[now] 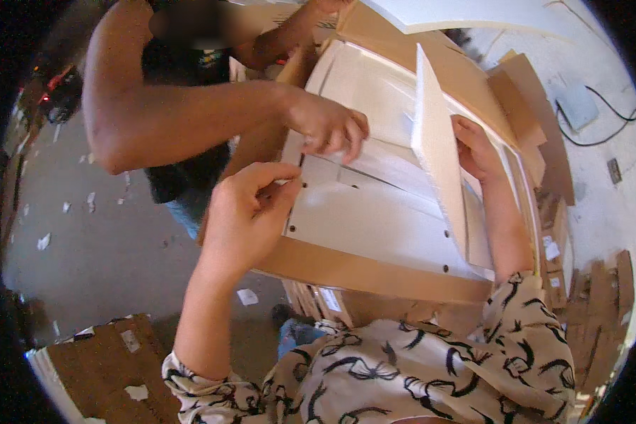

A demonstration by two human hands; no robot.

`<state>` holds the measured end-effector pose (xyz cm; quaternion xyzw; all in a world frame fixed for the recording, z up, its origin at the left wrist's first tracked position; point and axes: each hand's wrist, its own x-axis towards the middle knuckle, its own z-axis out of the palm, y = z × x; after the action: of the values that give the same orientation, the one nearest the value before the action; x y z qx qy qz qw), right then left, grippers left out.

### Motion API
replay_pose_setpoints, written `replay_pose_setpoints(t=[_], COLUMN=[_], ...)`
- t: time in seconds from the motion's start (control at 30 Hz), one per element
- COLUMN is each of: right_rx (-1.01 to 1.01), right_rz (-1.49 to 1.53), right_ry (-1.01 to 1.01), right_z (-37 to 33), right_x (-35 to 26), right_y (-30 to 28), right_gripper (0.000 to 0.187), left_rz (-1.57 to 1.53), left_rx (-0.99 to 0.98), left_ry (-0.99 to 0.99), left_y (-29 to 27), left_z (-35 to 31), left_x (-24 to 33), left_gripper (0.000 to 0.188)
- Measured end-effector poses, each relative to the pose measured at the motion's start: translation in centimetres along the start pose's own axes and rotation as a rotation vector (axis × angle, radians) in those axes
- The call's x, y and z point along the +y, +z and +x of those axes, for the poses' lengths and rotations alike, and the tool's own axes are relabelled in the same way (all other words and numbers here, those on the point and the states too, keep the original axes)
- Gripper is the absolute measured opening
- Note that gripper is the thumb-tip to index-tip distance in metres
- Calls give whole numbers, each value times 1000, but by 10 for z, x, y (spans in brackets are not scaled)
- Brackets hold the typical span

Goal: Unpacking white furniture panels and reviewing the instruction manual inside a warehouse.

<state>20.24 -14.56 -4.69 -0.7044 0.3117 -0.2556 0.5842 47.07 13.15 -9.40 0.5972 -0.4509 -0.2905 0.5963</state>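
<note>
A large open cardboard box (pixel 311 258) lies before me with white panels (pixel 367 212) in it; the nearest has dark round holes near its corners. A thin white foam sheet (pixel 434 141) stands tilted on edge over the right part. My right hand (pixel 477 148) is at the sheet's right side, its fingers curled against it and partly hidden. My left hand (pixel 251 212) is at the panel's left edge, thumb and forefinger drawn close together; what is between them, if anything, does not show. A co-worker's hand (pixel 328 131) reaches over the panels, just beyond my left hand.
The co-worker stands at the left, one arm (pixel 191 120) across the box. Cardboard flaps (pixel 523 106) rise at the far right. Flattened cardboard (pixel 113 367) lies at the lower left, and paper scraps (pixel 247 297) litter the floor. A black cable (pixel 593 141) lies at the right.
</note>
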Motion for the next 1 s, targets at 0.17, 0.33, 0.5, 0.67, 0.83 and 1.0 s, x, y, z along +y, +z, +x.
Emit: replay_pose_setpoints(t=[0.17, 0.33, 0.5, 0.67, 0.83, 1.0], right_rx=[-72, -21, -71, -67, -132, -267], right_rz=[78, 54, 60, 59, -413, -699], right_ry=[-28, -53, -49, 14, 70, -47], right_z=[0, -2, -1, 3, 1, 0], right_x=[-8, -9, -6, 2, 2, 23], right_y=[3, -1, -4, 4, 34, 56], right_gripper=[31, 30, 32, 28, 22, 26], left_rz=[290, 363, 480, 764, 809, 908], left_rx=[-94, -69, -72, -124, -166, 46], left_ry=[155, 436, 692, 720, 538, 493], left_y=[4, 24, 41, 49, 40, 1], left_z=[-9, 11, 29, 26, -7, -41], left_x=[18, 20, 21, 13, 17, 11], left_gripper=[13, 10, 10, 13, 14, 11])
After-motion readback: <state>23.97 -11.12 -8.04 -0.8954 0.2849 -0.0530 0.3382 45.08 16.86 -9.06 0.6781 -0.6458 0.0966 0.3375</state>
